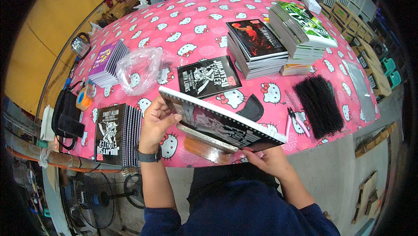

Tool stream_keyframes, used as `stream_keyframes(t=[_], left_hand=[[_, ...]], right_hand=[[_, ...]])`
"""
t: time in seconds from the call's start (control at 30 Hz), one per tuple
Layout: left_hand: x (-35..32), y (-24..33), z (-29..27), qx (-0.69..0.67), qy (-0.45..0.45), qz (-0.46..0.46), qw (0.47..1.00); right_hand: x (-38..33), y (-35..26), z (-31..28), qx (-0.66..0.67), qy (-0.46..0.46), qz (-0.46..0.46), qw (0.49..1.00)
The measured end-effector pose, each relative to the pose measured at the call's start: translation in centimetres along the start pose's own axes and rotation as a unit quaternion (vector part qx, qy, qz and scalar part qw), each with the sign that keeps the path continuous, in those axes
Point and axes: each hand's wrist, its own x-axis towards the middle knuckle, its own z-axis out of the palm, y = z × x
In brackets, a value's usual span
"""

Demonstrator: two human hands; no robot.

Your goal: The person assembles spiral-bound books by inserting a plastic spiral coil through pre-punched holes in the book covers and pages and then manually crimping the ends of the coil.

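A black-covered notebook (226, 125) with white page edges is held tilted over the table's near edge. Punched holes run along its upper edge. My left hand (159, 120) grips its left end, thumb on the cover. At the lower right corner, my right hand (271, 161) pinches it, fingers partly hidden beneath. Under the notebook lies a wooden block with a shiny metal top (209, 150), partly covered. Beyond it, a similar black notebook (209, 77) lies flat. Right of my hands are pink-handled cutters (291, 122) and a bundle of black spiral coils (320, 105).
Notebook stacks stand at left (111, 133), far left in purple (106, 62), and at the back: black-and-red (257, 40), green (305, 25). A plastic bag (138, 71), orange tape roll (82, 101), black bag (65, 116) and dark fabric piece (252, 109) lie on the pink tablecloth.
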Motion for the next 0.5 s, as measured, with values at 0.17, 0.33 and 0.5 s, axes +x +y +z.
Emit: stream_keyframes(t=[0.17,0.33,0.5], left_hand=[[-2.9,-5.5,-4.6,0.031,0.090,-0.046,0.994],[-3.4,-8.7,-3.9,0.069,0.141,-0.023,0.987],[-3.1,-4.4,-2.9,-0.098,0.191,0.108,0.971]], right_hand=[[1.3,1.7,2.6,-0.022,0.008,-0.068,0.997],[4.0,1.8,4.4,-0.014,0.016,-0.038,0.999],[5.4,4.8,-2.5,0.147,0.042,0.088,0.984]])
